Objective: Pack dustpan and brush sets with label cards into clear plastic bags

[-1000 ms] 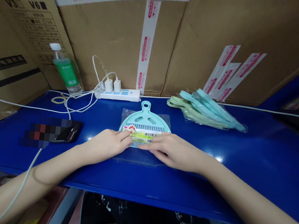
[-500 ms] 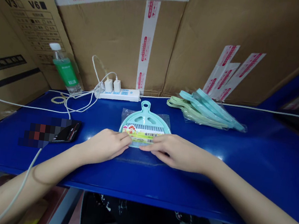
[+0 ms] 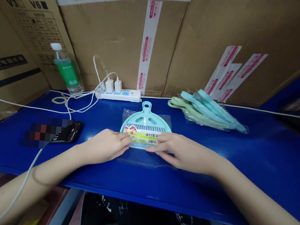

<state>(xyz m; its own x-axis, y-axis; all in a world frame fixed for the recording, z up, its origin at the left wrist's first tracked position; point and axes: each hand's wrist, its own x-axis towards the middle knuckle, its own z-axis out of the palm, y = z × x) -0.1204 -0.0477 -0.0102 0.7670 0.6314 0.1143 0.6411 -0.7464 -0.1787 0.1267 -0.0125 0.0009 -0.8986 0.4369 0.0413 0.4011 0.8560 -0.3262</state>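
Observation:
A mint-green mini dustpan (image 3: 146, 120) with a coloured label card (image 3: 141, 136) lies in a clear plastic packet on the blue table (image 3: 257, 160), handle pointing away from me. My left hand (image 3: 106, 146) is curled, its fingertips pinching the packet's lower left edge beside the label. My right hand (image 3: 184, 154) lies flat on the packet's lower right part, fingers stretched out toward the left hand. The packet's near edge is partly hidden under both hands.
A pile of bagged mint and green dustpan sets (image 3: 208, 111) lies at the back right. A white power strip (image 3: 119, 93) with chargers and cables, a green-labelled bottle (image 3: 65, 69) and a phone (image 3: 66, 132) sit to the left. Cardboard boxes (image 3: 116, 34) wall the back.
My right hand has slid a little to the right along the packet's lower edge. The left hand and the packet have hardly moved.

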